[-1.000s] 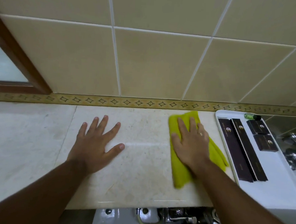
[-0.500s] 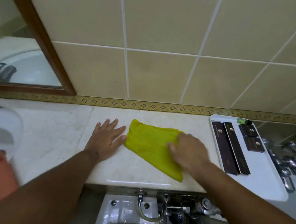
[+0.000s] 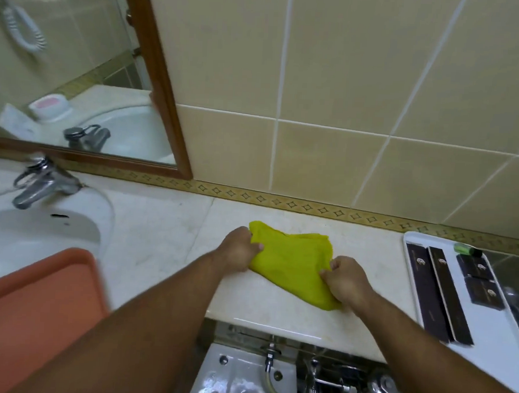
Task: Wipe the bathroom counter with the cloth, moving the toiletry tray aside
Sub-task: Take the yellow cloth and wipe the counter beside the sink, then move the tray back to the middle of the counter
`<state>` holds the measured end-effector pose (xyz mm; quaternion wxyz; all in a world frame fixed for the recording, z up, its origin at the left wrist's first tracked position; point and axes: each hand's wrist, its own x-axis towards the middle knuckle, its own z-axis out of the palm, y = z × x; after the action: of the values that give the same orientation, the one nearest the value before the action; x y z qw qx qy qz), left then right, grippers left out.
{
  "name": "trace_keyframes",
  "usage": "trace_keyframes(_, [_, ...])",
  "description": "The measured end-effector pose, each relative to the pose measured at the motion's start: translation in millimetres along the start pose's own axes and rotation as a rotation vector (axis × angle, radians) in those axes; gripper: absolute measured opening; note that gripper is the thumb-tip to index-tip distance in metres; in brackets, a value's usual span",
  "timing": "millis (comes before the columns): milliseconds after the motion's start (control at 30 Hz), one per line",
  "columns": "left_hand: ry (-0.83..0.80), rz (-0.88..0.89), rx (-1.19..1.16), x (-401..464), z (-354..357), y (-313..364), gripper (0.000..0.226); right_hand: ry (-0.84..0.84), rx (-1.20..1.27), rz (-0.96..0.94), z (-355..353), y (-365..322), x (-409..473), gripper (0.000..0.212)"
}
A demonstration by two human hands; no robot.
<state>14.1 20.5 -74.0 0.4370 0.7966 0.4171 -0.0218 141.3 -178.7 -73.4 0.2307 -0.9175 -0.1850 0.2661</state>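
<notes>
Hands, left and right, apparently gripping cloth on counter.

Beige tiled wall, wood-framed mirror (left), patterned border.

Bare counter left of cloth, tray perhaps crowding right edge

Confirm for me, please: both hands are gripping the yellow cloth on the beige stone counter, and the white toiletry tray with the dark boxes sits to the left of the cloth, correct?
Not quite. The head view shows the white toiletry tray to the right of the yellow cloth, not the left. The rest holds: the left hand and right hand both have a grip on the cloth on the beige stone counter, and the dark boxes lie on the tray.
</notes>
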Motion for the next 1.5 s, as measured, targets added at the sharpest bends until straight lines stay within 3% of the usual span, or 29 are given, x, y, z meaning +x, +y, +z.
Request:
trace_keyframes(133, [0.181, -0.135, -0.366, -15, -66, -46, 0.019, -0.041, 0.073, -0.244, 14, -72, 14, 0.017])
trace_keyframes(267, [0.407, -0.177, -0.558, -29, -134, -97, 0.017, -0.114, 0.104, -0.424, 61, -160, 21, 0.018])
trace_keyframes(333, [0.512, -0.229, -0.345, -32, -155, -118, 0.026, -0.137, 0.031, -0.449, 79, -186, 21, 0.019])
trace_keyframes(400, [0.566, -0.318, 0.039, -38, -166, -134, 0.043, -0.067, -0.287, -0.48, 95, -201, 15, 0.028])
trace_keyframes(467, [0.572, -0.276, 0.283, -44, -167, -139, 0.052, 0.053, -0.61, -0.578, 108, -211, 3, 0.041])
trace_keyframes(533, [0.431, -0.092, 0.469, -48, -159, -138, 0.058, -0.009, -0.719, -0.776, 125, -219, -9, 0.048])
trace_keyframes(600, [0.184, 0.022, 0.62, -49, -147, -138, 0.063, -0.212, -0.76, -0.869, 141, -219, -16, 0.054])
trace_keyframes(667, [-0.026, -0.005, 0.682, -47, -133, -141, 0.062, -0.372, -0.806, -0.787, 152, -209, -17, 0.058])
trace_keyframes(733, [-0.085, -0.065, 0.73, -48, -125, -145, 0.066, -0.392, -0.86, -0.74, 158, -200, -20, 0.062])
trace_keyframes(833, [0.009, -0.058, 0.767, -54, -118, -141, 0.078, -0.31, -0.855, -0.734, 146, -186, -31, 0.066])
trace_keyframes(1000, [0.185, 0.162, 0.75, -67, -83, -109, 0.089, -0.065, -0.681, -0.62, 85, -130, -59, 0.07])
trace_keyframes(1200, [0.089, 0.418, 0.778, -60, 7, 18, 0.086, 0.195, -0.429, -0.139, -20, 8, -110, 0.053])
trace_keyframes(1300, [0.046, 0.517, 0.798, -53, 60, 85, 0.071, 0.26, -0.217, 0.168, -53, 75, -126, 0.045])
trace_keyframes(1400, [-0.024, 0.548, 0.825, -44, 110, 142, 0.06, 0.259, 0.089, 0.477, -68, 132, -132, 0.056])
trace_keyframes(1500, [-0.09, 0.524, 0.83, -24, 151, 182, 0.058, 0.23, 0.544, 0.626, -63, 170, -127, 0.051])
